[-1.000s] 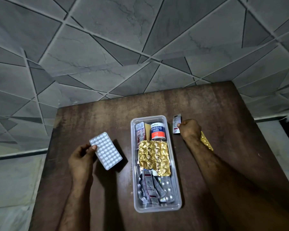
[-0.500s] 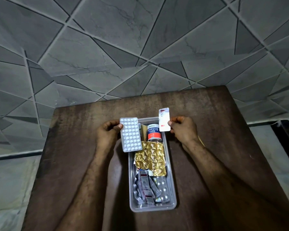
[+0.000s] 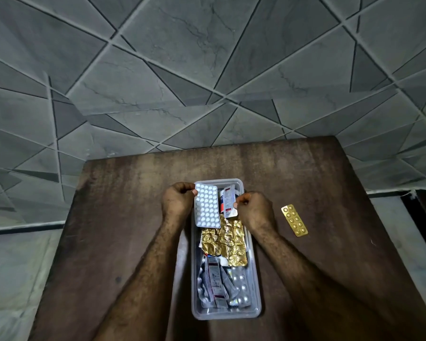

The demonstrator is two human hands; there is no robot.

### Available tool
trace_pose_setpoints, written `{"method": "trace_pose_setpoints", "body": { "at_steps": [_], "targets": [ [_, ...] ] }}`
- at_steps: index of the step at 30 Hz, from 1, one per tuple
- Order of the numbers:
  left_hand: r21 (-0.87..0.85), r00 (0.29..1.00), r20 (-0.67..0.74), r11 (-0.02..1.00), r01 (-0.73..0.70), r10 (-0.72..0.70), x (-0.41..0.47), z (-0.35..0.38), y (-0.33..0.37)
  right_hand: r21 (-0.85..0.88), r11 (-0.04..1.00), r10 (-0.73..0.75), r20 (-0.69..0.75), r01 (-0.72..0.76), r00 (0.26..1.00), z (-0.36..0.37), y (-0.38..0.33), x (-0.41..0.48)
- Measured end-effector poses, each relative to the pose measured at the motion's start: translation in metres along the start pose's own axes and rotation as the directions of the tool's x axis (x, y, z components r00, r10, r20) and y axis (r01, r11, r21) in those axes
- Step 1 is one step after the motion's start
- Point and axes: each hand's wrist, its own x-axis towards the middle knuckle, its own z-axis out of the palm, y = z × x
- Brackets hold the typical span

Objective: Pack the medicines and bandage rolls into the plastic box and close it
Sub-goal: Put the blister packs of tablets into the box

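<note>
- Head view, looking down: the left hand point(image 3: 178, 204) grips a white blister pack point(image 3: 207, 209) by its far left corner, with the thumb on the pill side and the other fingers curled behind the edge.
- This pack hangs lengthwise over the far left part of the clear plastic box point(image 3: 256, 291) and covers the box's left wall there.
- The right hand point(image 3: 255, 209) pinches a small printed strip point(image 3: 229, 201) by its right edge between thumb and curled fingers, and the strip slants over the box's far end.
- An adhesive tape roll point(image 3: 222, 200) shows between the two held packs, mostly hidden.
- A crumpled gold foil sheet point(image 3: 225, 242) lies in the middle of the box, with silver strips point(image 3: 241, 286) at the near end.
- A gold blister strip point(image 3: 294, 220) lies on the brown table point(image 3: 123, 217), to the right of the right hand and apart from it.
</note>
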Motion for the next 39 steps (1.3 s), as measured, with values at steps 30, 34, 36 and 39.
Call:
{"method": "trace_pose_setpoints", "body": {
  "at_steps": [30, 34, 36, 39],
  "targets": [
    [0.343, 0.928, 0.006, 0.871, -0.353, 0.373, -0.064, -0.026, -0.03, -0.455, 0.89, -0.075, -0.155, -0.004, 0.985, -0.062, 0.125, 0.016],
    [0.357, 0.954, -0.028, 0.894, -0.27, 0.299, -0.068, -0.039, -0.046, -0.537, 0.843, -0.079, -0.143, -0.01, 0.987, -0.055, 0.133, 0.015],
    [0.341, 0.968, -0.027, 0.913, -0.225, 0.249, -0.073, -0.043, -0.053, -0.565, 0.825, -0.096, -0.144, -0.003, 0.985, -0.054, 0.131, 0.015],
    [0.327, 0.979, -0.007, 0.925, -0.191, 0.204, -0.08, -0.045, -0.061, -0.524, 0.852, -0.086, -0.15, -0.006, 0.985, -0.055, 0.128, 0.017]
  ]
}}
